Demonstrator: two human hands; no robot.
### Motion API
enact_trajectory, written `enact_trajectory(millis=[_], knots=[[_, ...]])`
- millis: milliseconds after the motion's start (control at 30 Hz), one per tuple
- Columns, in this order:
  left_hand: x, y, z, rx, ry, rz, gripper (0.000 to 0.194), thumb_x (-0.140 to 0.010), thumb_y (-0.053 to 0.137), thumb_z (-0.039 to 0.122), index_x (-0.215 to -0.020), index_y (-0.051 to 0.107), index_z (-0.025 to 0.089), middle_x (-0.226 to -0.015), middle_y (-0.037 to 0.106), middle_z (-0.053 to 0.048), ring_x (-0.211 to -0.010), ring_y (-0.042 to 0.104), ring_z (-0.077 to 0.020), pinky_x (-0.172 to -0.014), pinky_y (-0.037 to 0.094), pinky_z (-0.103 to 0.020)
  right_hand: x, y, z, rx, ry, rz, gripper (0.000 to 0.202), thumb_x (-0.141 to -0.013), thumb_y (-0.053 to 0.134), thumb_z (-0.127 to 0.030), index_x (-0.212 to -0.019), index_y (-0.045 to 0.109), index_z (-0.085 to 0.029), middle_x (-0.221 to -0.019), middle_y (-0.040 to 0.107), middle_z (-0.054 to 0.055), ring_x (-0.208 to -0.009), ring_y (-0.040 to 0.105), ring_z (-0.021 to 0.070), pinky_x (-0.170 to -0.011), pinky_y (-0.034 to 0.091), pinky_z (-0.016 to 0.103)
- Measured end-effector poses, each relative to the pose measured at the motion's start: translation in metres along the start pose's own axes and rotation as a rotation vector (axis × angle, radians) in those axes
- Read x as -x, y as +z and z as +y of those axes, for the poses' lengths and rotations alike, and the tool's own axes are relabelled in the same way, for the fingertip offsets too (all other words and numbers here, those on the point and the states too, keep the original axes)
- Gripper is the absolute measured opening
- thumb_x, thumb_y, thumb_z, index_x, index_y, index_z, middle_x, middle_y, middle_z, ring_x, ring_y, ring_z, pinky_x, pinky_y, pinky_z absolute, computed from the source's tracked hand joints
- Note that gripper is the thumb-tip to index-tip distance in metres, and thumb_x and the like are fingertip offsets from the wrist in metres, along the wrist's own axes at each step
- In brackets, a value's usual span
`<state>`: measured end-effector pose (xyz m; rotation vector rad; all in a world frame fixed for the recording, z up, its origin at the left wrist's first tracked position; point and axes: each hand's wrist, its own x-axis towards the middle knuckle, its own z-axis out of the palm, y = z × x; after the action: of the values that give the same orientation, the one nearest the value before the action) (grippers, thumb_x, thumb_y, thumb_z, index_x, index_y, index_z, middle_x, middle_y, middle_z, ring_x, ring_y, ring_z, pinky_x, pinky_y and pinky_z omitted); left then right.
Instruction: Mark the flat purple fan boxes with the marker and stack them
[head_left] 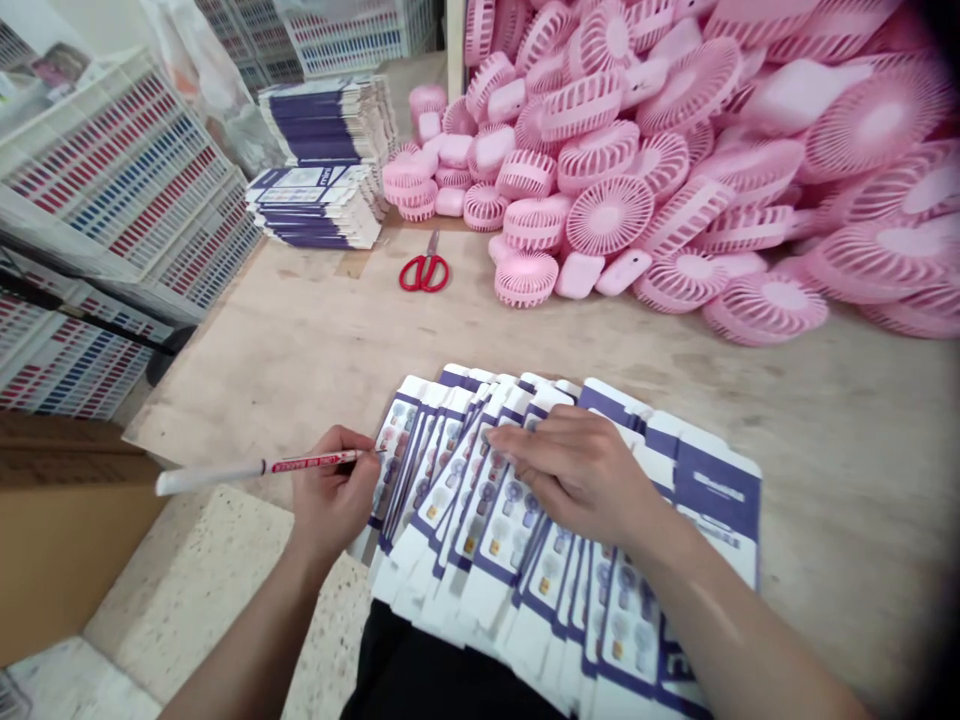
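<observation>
My left hand is closed around a slim marker pen with red print and a long white end pointing left. Its tip touches or nearly touches the leftmost of several flat, folded cartons, which lie fanned out and overlapping at the table's front edge. These are white and dark purple, with rows of small coloured product pictures. On top of the fan rests my right hand, its fingers stretched out to the left over the cartons. Part of the cartons is hidden under that hand and forearm.
Pink handheld fan parts are heaped at the back right of the wooden table. Red-handled scissors lie before two carton stacks. White plastic crates stand left, above a cardboard box.
</observation>
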<state>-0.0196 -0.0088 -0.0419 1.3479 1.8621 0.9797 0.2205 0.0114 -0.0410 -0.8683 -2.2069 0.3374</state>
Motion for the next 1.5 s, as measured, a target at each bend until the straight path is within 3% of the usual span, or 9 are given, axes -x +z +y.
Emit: enact_trajectory(millis=[167,300,467,700,767,933,1167,1300,1500], knots=[[0.004,0.004,0.002,-0.161,0.104,-0.032,0.003,-0.066,0.056,0.018,-0.064,0.055,0.016,-0.043,0.045,0.006,-0.038,0.038,-0.0071,-0.037,0.027,-0.018,0.000,0.000,0.001,-0.006,-0.005,0.002,0.022,-0.078,0.043,-0.005,-0.090,0.060,-0.015,-0.053,0.053,-0.005,-0.047,0.043,0.0082,-0.051,0.028,0.024],[-0.002,-0.005,0.011,0.007,-0.086,-0.017,0.005,-0.066,0.056,0.018,-0.070,0.055,0.015,-0.044,0.047,0.006,-0.038,0.041,-0.0072,-0.037,0.029,-0.018,0.000,0.000,0.001,-0.002,-0.002,0.002,0.020,-0.080,0.043,-0.007,-0.087,0.061,-0.014,-0.053,0.053,-0.005,-0.046,0.043,0.0080,-0.051,0.028,0.025],[-0.019,-0.032,0.026,0.276,-0.400,-0.561,0.051,-0.064,0.055,0.015,-0.115,0.051,0.011,-0.051,0.054,0.004,-0.034,0.038,-0.0064,-0.032,0.023,-0.017,0.000,0.000,0.001,0.005,-0.004,0.000,0.021,-0.078,0.044,-0.005,-0.089,0.060,-0.014,-0.054,0.054,-0.005,-0.047,0.042,0.0083,-0.051,0.028,0.025],[-0.011,-0.028,0.032,0.444,-0.506,-0.710,0.052,-0.057,0.057,0.017,-0.108,0.056,0.010,-0.047,0.054,0.004,-0.029,0.036,-0.0063,-0.029,0.021,-0.017,0.000,-0.001,0.000,0.008,-0.009,-0.011,0.023,-0.077,0.044,-0.004,-0.091,0.058,-0.014,-0.054,0.053,-0.004,-0.048,0.042,0.0084,-0.051,0.029,0.024],[-0.008,-0.019,0.026,0.423,-0.432,-0.612,0.041,-0.060,0.056,0.018,-0.100,0.059,0.011,-0.048,0.055,0.003,-0.030,0.037,-0.0060,-0.031,0.023,-0.017,0.000,-0.001,0.000,0.014,-0.007,-0.011,0.023,-0.078,0.043,-0.004,-0.092,0.058,-0.014,-0.053,0.051,-0.005,-0.048,0.042,0.0081,-0.052,0.029,0.024],[-0.003,-0.002,0.006,0.139,-0.139,-0.051,0.004,-0.065,0.056,0.015,-0.067,0.053,0.016,-0.041,0.046,0.007,-0.037,0.039,-0.0061,-0.036,0.027,-0.017,0.001,-0.001,-0.001,0.010,0.000,-0.009,0.022,-0.081,0.043,-0.006,-0.093,0.058,-0.015,-0.052,0.051,-0.005,-0.047,0.042,0.0075,-0.051,0.029,0.024],[0.007,0.003,0.005,-0.103,0.013,-0.058,0.004,-0.066,0.057,0.018,-0.065,0.053,0.018,-0.043,0.042,0.007,-0.037,0.035,-0.0070,-0.037,0.024,-0.019,0.001,-0.001,-0.001,0.006,0.017,-0.016,0.022,-0.081,0.043,-0.006,-0.094,0.058,-0.015,-0.053,0.053,-0.005,-0.047,0.043,0.0077,-0.051,0.028,0.025],[0.002,-0.002,0.009,0.002,-0.085,0.002,0.005,-0.065,0.057,0.018,-0.069,0.054,0.017,-0.044,0.045,0.006,-0.038,0.039,-0.0076,-0.037,0.029,-0.019,0.001,-0.001,0.000,0.009,0.014,-0.020,0.023,-0.081,0.042,-0.006,-0.093,0.058,-0.016,-0.052,0.051,-0.005,-0.047,0.043,0.0083,-0.052,0.029,0.025],[-0.017,-0.029,0.020,0.303,-0.424,-0.568,0.051,-0.066,0.055,0.017,-0.116,0.051,0.011,-0.050,0.053,0.004,-0.034,0.037,-0.0056,-0.033,0.021,-0.016,0.002,-0.001,0.000,0.020,0.003,-0.006,0.023,-0.079,0.043,-0.005,-0.094,0.058,-0.015,-0.053,0.051,-0.005,-0.048,0.042,0.0085,-0.052,0.029,0.025]])
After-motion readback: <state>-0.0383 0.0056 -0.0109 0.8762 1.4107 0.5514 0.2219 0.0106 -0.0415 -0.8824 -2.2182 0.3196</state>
